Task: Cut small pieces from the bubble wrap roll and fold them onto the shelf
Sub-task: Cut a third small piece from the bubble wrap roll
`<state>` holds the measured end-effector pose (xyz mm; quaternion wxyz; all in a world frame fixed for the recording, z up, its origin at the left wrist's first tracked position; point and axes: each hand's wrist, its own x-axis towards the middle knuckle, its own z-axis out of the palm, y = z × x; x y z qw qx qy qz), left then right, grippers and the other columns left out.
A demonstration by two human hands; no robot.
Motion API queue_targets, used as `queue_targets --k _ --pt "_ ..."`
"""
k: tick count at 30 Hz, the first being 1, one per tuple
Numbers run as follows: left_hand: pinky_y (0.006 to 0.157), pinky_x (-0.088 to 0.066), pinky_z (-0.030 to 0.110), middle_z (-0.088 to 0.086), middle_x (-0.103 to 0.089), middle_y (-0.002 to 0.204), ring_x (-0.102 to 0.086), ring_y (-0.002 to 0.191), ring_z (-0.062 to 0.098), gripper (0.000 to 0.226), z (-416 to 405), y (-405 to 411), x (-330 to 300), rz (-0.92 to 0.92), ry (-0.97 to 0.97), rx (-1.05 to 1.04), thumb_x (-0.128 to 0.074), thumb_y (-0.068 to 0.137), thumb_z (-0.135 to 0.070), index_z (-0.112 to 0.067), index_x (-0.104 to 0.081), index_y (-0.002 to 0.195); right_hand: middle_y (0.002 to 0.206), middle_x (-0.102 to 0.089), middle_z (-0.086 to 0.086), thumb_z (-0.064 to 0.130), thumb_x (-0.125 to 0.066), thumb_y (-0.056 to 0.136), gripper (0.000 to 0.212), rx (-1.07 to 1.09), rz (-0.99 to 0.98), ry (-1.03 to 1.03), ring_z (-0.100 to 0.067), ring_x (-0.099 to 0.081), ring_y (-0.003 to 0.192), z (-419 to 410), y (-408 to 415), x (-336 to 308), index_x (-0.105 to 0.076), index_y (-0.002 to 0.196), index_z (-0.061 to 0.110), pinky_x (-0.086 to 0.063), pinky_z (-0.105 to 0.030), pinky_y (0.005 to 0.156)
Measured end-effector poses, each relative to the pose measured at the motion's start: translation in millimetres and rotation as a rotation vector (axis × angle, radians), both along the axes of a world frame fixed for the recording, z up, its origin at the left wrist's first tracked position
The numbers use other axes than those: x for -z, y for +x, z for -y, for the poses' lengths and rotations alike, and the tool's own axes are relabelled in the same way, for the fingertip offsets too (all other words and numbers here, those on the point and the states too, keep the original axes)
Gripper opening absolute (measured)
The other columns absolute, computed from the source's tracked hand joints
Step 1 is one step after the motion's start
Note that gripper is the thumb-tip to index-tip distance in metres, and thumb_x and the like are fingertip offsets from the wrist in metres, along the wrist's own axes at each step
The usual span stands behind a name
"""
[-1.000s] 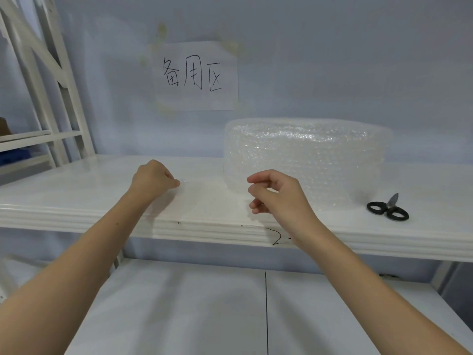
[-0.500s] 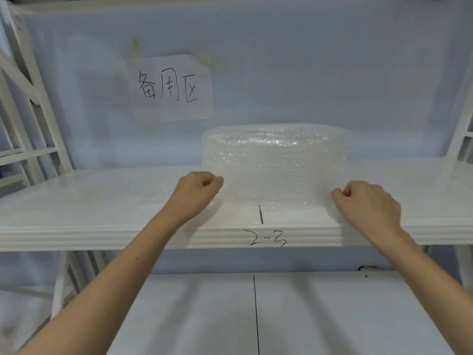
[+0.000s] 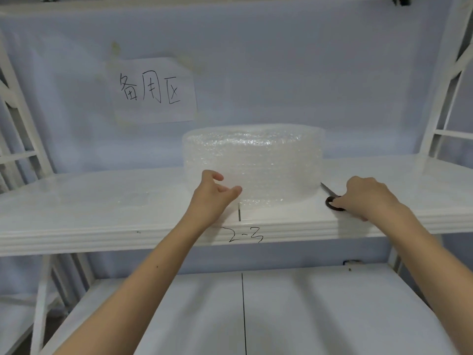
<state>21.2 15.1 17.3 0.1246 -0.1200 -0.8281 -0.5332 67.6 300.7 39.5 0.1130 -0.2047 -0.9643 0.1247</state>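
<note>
A wide roll of clear bubble wrap (image 3: 266,162) stands on end in the middle of the white shelf (image 3: 102,201). My left hand (image 3: 212,193) is at the roll's lower left front, fingers apart and holding nothing. My right hand (image 3: 366,198) rests on the shelf just right of the roll, fingers curled over black-handled scissors (image 3: 331,198). One handle ring and the blade tip show, and the rest is hidden under the hand.
A paper sign (image 3: 153,90) with handwriting is taped to the back wall above the roll. The shelf's front edge is marked "2-3" (image 3: 245,235). A lower shelf (image 3: 307,316) lies below, and white frame uprights (image 3: 440,80) stand at both sides.
My left hand has opened from a fist and reached the roll's front. My right hand has moved right onto the scissors. The view has shifted slightly right.
</note>
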Motion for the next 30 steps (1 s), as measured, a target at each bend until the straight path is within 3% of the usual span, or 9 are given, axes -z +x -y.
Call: queue_targets --k 5,7,11,16,19,22,25,28,30 --pt "0.065 -0.045 0.026 -0.003 -0.060 0.074 -0.057 0.068 0.016 0.014 -1 -2 8 0.031 0.023 0.079 -0.071 0.086 -0.027 -0.016 -0.065 0.091 0.073 -0.063 -0.012 0.029 -0.070 0.078 0.030 -0.003 0.168 -0.029 -0.028 -0.066 0.055 -5 6 -15 -0.053 0.073 0.005 -0.056 -0.033 0.062" --pt "0.068 -0.043 0.024 -0.009 -0.061 0.074 -0.056 0.069 0.011 0.008 -1 -1 10 0.008 -0.016 0.115 -0.071 0.087 -0.026 -0.018 -0.070 0.084 0.078 -0.063 -0.012 0.032 -0.073 0.077 0.033 -0.013 0.181 -0.021 -0.028 -0.069 0.060 -5 8 -17 -0.054 0.075 0.005 -0.058 -0.035 0.066" --pt "0.078 -0.047 0.025 -0.013 -0.068 0.086 -0.060 0.073 0.002 0.005 -1 2 14 -0.039 -0.042 0.151 -0.070 0.086 -0.019 -0.018 -0.072 0.090 0.081 -0.063 -0.012 0.036 -0.075 0.076 0.037 -0.019 0.170 -0.002 -0.029 -0.071 0.065 -4 14 -17 -0.052 0.078 0.006 -0.058 -0.035 0.065" --pt "0.058 -0.042 0.024 0.000 -0.063 0.070 -0.052 0.054 0.014 0.006 4 6 13 0.052 0.010 0.213 -0.069 0.084 -0.013 -0.017 -0.069 0.089 0.077 -0.062 -0.011 0.031 -0.070 0.080 0.032 -0.008 0.182 0.003 -0.027 -0.070 0.057 -3 17 -18 -0.051 0.076 0.005 -0.056 -0.031 0.060" --pt "0.067 -0.045 0.029 0.008 -0.075 0.075 -0.055 0.065 0.020 0.007 5 9 11 0.092 0.072 0.233 -0.066 0.088 -0.011 -0.010 -0.068 0.094 0.066 -0.059 -0.011 0.029 -0.069 0.084 0.035 -0.027 0.161 -0.118 -0.025 -0.066 0.051 -11 20 -21 -0.050 0.068 0.004 -0.049 -0.026 0.048" --pt "0.066 -0.045 0.027 0.009 -0.078 0.084 -0.053 0.069 0.022 0.008 5 11 11 0.111 0.116 0.250 -0.064 0.092 -0.016 -0.009 -0.066 0.096 0.065 -0.061 -0.015 0.022 -0.066 0.088 0.037 -0.091 0.073 -0.439 -0.023 -0.066 0.056 -31 34 -17 -0.058 0.063 -0.004 -0.051 -0.023 0.047" --pt "0.055 -0.044 0.018 0.005 -0.079 0.083 -0.052 0.061 0.015 0.009 3 10 11 0.108 0.087 0.242 -0.060 0.095 -0.024 -0.015 -0.061 0.094 0.096 -0.071 -0.025 0.010 -0.067 0.086 0.024 -0.226 -0.068 -1.090 -0.022 -0.073 0.070 -32 55 1 -0.069 0.089 -0.013 -0.061 -0.021 0.061" --pt "0.059 -0.045 0.022 0.005 -0.078 0.082 -0.051 0.060 0.017 0.008 2 8 11 0.109 0.048 0.267 -0.061 0.094 -0.022 -0.016 -0.058 0.097 0.092 -0.073 -0.023 0.012 -0.096 0.041 0.046 -0.373 -0.130 -1.570 -0.027 -0.075 0.080 -6 65 36 -0.072 0.074 -0.009 -0.058 -0.018 0.054" --pt "0.067 -0.051 0.027 0.002 -0.077 0.079 -0.058 0.064 0.016 0.015 2 8 10 0.087 -0.008 0.286 -0.066 0.090 -0.017 -0.016 -0.060 0.104 0.078 -0.072 -0.020 0.014 -0.100 0.012 0.059 -0.409 -0.157 -1.743 -0.029 -0.075 0.073 19 65 60 -0.072 0.061 -0.006 -0.058 -0.021 0.051"
